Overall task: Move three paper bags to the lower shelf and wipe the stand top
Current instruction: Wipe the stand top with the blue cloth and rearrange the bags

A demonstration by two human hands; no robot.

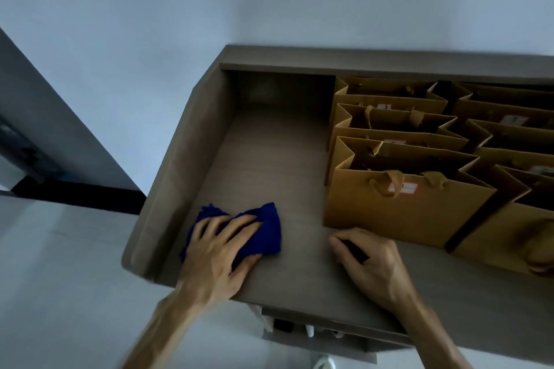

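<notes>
A blue cloth [263,234] lies on the grey-brown stand top [269,159] near its front left corner. My left hand [220,246] presses flat on the cloth with its fingers spread. To the right, my right hand [367,260] rests on the stand top with its fingers curled under, just in front of the nearest brown paper bag [401,213]. Two more paper bags [389,117] stand in a row behind it, all upright and open-topped. Nothing shows in my right hand.
Another column of brown paper bags [515,141] stands at the right edge. A raised rim [177,165] bounds the stand's left side and back. Below the front edge a lower shelf [302,329] with small items shows. Pale floor lies to the left.
</notes>
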